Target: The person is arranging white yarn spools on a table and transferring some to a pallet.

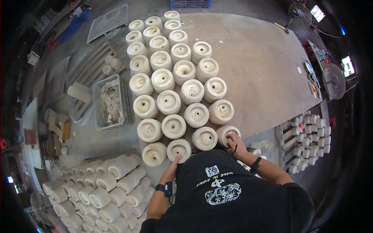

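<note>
Four columns along, seemingly, with pale cylinders [168,99] filling the worktop's [260,70] left side, right hand [236,146] bent onto the near-right one, left hand [169,171] against another, grips unclear, and a stack [100,197] remaining near left.

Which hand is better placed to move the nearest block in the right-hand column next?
Probably the right: the right hand is at the top of that block. The left hand is at another block, with a third block between them.
</note>
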{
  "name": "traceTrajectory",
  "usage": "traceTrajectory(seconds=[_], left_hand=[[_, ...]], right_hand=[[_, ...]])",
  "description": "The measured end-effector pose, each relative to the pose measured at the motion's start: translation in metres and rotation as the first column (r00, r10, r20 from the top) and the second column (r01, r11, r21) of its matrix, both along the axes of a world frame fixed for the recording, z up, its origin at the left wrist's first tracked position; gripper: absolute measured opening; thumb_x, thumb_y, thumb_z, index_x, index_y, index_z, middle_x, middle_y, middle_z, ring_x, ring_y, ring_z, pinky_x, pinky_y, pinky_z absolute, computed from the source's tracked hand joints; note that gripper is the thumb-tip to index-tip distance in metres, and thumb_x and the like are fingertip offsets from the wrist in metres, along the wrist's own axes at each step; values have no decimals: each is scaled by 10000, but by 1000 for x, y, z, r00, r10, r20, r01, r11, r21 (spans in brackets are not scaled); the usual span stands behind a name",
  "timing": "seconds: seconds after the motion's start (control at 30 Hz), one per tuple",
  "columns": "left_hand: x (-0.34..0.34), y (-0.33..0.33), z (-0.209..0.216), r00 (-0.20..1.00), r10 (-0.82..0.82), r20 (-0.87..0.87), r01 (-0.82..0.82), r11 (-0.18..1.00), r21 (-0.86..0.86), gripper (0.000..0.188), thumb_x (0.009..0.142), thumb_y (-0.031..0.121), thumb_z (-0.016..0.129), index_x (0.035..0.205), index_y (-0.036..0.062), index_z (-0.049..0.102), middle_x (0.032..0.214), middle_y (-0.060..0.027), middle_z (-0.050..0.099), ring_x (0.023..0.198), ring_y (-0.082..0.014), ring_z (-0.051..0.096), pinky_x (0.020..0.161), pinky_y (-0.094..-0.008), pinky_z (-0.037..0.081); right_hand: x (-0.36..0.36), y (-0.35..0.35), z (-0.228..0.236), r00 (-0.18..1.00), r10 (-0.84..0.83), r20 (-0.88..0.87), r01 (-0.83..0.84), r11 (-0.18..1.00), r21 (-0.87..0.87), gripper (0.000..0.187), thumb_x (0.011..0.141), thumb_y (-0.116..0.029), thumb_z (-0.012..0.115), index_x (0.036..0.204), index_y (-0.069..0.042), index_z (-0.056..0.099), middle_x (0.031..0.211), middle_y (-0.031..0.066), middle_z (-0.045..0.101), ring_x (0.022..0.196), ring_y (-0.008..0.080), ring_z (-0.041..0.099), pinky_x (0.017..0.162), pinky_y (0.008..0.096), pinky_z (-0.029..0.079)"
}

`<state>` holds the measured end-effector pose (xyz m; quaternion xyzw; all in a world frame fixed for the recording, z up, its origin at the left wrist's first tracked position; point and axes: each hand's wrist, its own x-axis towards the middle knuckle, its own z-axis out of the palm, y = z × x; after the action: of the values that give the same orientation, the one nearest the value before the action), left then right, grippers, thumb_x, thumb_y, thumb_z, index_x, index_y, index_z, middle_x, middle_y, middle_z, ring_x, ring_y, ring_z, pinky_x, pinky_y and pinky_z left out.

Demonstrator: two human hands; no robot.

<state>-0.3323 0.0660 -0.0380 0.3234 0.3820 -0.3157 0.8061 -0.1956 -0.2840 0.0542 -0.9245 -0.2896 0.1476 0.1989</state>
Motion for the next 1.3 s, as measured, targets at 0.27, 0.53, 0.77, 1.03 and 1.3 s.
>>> traceTrajectory(seconds=[0.27, 0.53, 0.77, 1.03, 1.3], left_hand=[[-4, 9, -26, 996, -66, -60, 59, 993, -100, 542, 996, 446, 514, 1305, 5, 573, 1248, -91, 644, 1118, -176, 613, 970, -308, 473], [-4, 15, -29, 997, -63, -46, 59, 994, -88, 555, 1005, 457, 493, 1329, 12, 566, 1267, -85, 639, 1116, -176, 617, 979, -300, 474], [-5, 12, 4, 999, -28, -41, 25, 997, -77, 638, 995, 513, 489, 1381, 5, 504, 1276, -95, 634, 1126, -203, 622, 982, -303, 478], [-58, 30, -3, 915, 404, 0, -385, 870, 309, 911, 927, 730, 346, 1565, 105, 165, 1591, -212, 236, 1473, -358, 221, 1170, -557, 181], [-15, 75, 44, 711, 695, 105, -695, 673, 253, 890, 908, 770, 309, 1548, 154, 251, 1559, -159, 320, 1424, -355, 313, 1145, -580, 229]], right_hand=[[9, -1, 4, 998, 24, -49, -30, 992, -119, 455, 603, -160, 809, 975, -42, 574, 1262, 142, 498, 1232, 366, 438, 1051, 460, 374], [17, -4, -2, 1000, 15, -20, -17, 998, -68, 454, 620, -210, 826, 986, -28, 630, 1273, 139, 500, 1249, 359, 432, 1060, 466, 362], [0, -3, -7, 1000, -6, 7, 7, 997, -73, 469, 608, -185, 827, 988, -20, 609, 1266, 146, 498, 1234, 367, 437, 1056, 464, 365], [-9, -11, 8, 966, -213, 143, 181, 961, 209, 621, 696, -234, 822, 1184, -28, 498, 1345, 249, 435, 1285, 442, 394, 1069, 499, 359], [-9, -16, -52, 21, -407, -913, 996, 84, -14, 614, 921, -355, 672, 1411, -119, 387, 1397, 177, 455, 1272, 319, 465, 956, 541, 465]])
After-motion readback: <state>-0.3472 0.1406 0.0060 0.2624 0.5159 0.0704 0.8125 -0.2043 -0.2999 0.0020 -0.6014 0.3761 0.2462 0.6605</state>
